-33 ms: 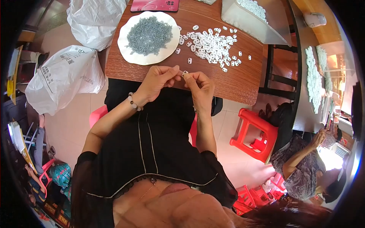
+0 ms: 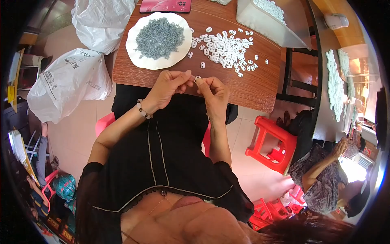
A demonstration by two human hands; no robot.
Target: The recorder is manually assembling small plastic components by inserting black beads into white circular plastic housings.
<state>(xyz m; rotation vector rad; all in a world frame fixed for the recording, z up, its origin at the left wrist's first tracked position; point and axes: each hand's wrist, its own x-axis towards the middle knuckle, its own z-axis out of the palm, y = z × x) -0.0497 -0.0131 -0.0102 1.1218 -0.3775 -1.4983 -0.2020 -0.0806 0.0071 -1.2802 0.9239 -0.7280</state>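
Nothing moved since earlier frame: both hands still meet at near edge of bench (image 2: 252, 87). Left hand (image 2: 170, 87) curled, fingertips pinched shut on small piece, too tiny to tell. Right hand (image 2: 213, 95) likewise curled, thumb and forefinger nipping small white clip (image 2: 198, 78) just over bench edge. Beaded bracelet (image 2: 143, 110) on left wrist. Farther onto bench: loose heap of white clips (image 2: 227, 49), white plate (image 2: 140, 61) of grey bits left of heap. White plastic bags (image 2: 69, 83) on floor left of bench; red stool (image 2: 272, 142) right of it.

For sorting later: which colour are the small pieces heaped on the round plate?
Grey-blue pieces, on a white plate; head view.
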